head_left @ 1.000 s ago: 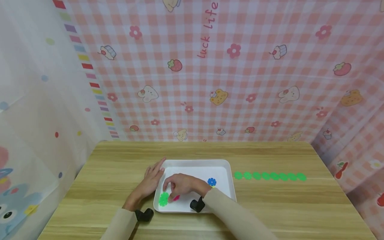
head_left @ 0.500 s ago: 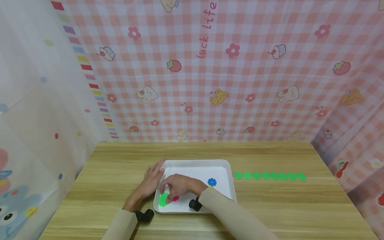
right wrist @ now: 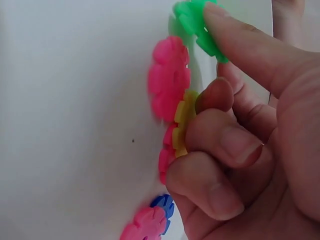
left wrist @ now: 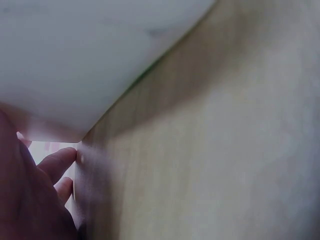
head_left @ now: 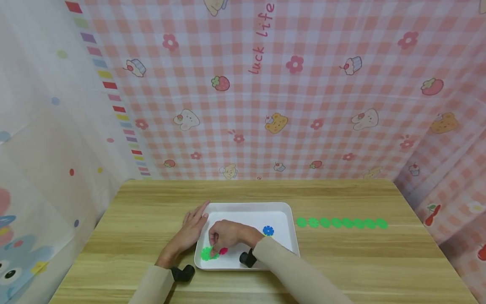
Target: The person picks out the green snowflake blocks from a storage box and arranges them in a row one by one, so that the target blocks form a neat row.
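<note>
My right hand [head_left: 229, 232] is over the left part of a white tray [head_left: 248, 207]. Its thumb and index finger pinch a green flower-shaped plastic disc [right wrist: 192, 22], tilted up from the tray. In the head view, green [head_left: 205, 253] shows just left of the fingertips. Close by in the right wrist view lie pink discs [right wrist: 167, 80] and a yellow one [right wrist: 181, 122], partly behind the curled fingers. My left hand [head_left: 191, 230] rests along the tray's left side, its fingers stretched out; the left wrist view has the fingers [left wrist: 59, 164] next to the tray's outer wall [left wrist: 75, 60].
A blue disc [head_left: 268, 230] sits in the tray's right part, with yellow partly hidden below it. Right of the tray, a straight row of several green discs [head_left: 336, 223] runs across the wooden table [head_left: 341, 261]. Patterned curtains [head_left: 243, 105] stand behind and at both sides.
My right index finger has closed down towards the thumb, and the green disc is now pinched, with green reaching further right. The left hand and the tray have stayed put.
</note>
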Tool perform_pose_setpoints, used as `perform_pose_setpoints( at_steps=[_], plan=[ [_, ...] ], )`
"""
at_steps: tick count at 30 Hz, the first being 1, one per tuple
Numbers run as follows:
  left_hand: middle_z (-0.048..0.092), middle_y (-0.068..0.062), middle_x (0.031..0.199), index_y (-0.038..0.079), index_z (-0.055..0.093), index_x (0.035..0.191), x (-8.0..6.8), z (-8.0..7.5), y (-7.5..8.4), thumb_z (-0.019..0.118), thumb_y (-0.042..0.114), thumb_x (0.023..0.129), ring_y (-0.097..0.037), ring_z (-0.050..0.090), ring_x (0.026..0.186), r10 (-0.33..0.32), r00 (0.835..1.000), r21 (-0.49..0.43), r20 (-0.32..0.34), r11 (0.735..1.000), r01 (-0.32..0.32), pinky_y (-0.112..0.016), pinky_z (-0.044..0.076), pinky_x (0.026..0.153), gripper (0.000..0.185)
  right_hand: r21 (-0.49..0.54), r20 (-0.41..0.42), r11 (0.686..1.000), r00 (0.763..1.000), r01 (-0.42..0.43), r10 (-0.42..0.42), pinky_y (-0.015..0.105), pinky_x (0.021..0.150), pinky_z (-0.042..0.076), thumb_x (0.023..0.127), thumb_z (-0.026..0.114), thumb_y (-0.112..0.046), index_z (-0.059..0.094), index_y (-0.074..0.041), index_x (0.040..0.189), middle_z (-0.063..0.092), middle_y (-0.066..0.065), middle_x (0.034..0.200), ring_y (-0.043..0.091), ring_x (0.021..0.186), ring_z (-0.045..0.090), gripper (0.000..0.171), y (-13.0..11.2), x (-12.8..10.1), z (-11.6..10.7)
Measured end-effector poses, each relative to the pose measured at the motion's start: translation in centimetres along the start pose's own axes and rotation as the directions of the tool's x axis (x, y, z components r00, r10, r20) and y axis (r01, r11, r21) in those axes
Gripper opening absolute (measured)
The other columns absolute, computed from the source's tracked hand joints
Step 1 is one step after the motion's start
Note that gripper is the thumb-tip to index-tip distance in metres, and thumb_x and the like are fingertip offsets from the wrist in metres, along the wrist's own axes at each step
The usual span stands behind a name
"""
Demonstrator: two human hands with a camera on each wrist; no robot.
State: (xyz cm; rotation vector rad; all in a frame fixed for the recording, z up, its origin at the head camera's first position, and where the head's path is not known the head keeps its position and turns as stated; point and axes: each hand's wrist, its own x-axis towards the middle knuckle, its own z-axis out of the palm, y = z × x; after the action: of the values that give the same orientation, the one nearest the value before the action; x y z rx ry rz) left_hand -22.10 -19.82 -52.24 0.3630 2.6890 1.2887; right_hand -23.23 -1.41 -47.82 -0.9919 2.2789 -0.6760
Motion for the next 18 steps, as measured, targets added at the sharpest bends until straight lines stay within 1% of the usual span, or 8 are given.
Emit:
perform_pose_setpoints(
  at_steps=[5,8,13,18],
  plan=[
    [0.020,-0.017,0.163,0.017,0.019,0.160,-0.04,0.05,0.06,0.025,0.039,0.110,-0.037,0.010,0.152,-0.003,1.000,0.003,-0.001,1.000,0.003,-0.056,-0.011,0.118,0.055,0.009,0.003,1.000,1.000,-0.009,0.009,0.015,0.059,0.041,0.082,0.083,-0.024,0.064,-0.018,0.075,0.057,-0.010,0.064,0.002,0.059,0.050,0.021,0.20,-0.03,-0.14],
    [0.021,-0.018,0.163,0.016,0.020,0.159,0.00,0.10,0.04,0.025,0.038,0.110,-0.038,0.010,0.151,0.008,1.000,0.002,-0.009,1.000,-0.008,-0.058,-0.012,0.117,0.055,0.022,0.008,1.000,1.000,-0.020,0.019,0.016,0.059,0.041,0.082,0.083,-0.025,0.065,-0.018,0.075,0.058,-0.009,0.065,0.002,0.060,0.050,0.021,0.40,-0.03,-0.25],
    [0.022,-0.017,0.163,0.015,0.022,0.159,0.09,0.10,0.05,0.026,0.036,0.110,-0.037,0.011,0.151,0.019,1.000,0.001,-0.018,1.000,-0.019,-0.057,-0.011,0.118,0.054,0.040,0.004,0.999,0.999,-0.032,0.031,0.016,0.059,0.041,0.082,0.083,-0.025,0.065,-0.019,0.074,0.058,-0.009,0.066,0.003,0.061,0.050,0.021,0.68,-0.16,-0.42],
    [0.022,-0.017,0.163,0.015,0.021,0.159,0.07,0.07,0.02,0.026,0.035,0.110,-0.037,0.011,0.152,0.018,1.000,0.001,-0.010,1.000,-0.018,-0.057,-0.012,0.118,0.053,0.081,0.001,0.996,1.000,-0.026,0.026,0.017,0.059,0.041,0.081,0.083,-0.022,0.065,-0.018,0.074,0.059,-0.009,0.066,0.003,0.062,0.051,0.020,0.85,-0.37,-0.56]
  ],
)
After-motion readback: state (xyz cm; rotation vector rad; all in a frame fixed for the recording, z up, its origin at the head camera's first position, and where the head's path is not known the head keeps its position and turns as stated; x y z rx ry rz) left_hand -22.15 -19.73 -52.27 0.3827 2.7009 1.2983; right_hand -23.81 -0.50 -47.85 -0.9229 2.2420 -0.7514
